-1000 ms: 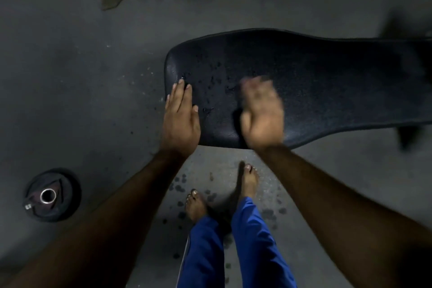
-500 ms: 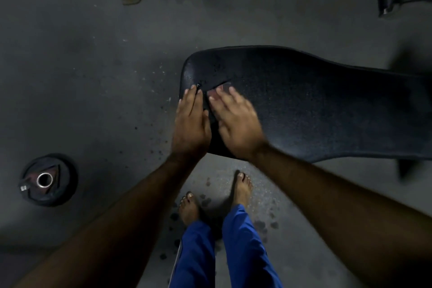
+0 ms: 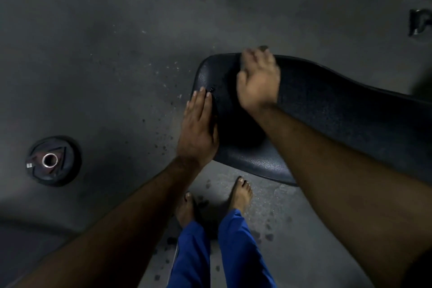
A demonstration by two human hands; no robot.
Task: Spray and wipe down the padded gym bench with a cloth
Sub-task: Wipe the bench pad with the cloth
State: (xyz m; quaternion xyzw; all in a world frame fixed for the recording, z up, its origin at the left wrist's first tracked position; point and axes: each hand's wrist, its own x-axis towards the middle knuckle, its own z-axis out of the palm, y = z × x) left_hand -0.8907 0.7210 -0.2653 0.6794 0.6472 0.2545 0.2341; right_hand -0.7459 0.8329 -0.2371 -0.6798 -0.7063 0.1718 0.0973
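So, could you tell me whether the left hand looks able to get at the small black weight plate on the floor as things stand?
Probably yes. The left hand rests flat on the bench end, holding nothing, and only bare floor lies between it and the weight plate on that same side. The person would likely need to bend lower, though.

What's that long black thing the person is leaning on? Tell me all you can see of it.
It is a padded bench, black, with a pebbled, vinyl-looking cover and a rounded end. It lies flat above the grey floor and runs off the right of the picture. The left hand rests flat on its near corner; the right hand, blurred, lies across its far edge. No cloth can be made out.
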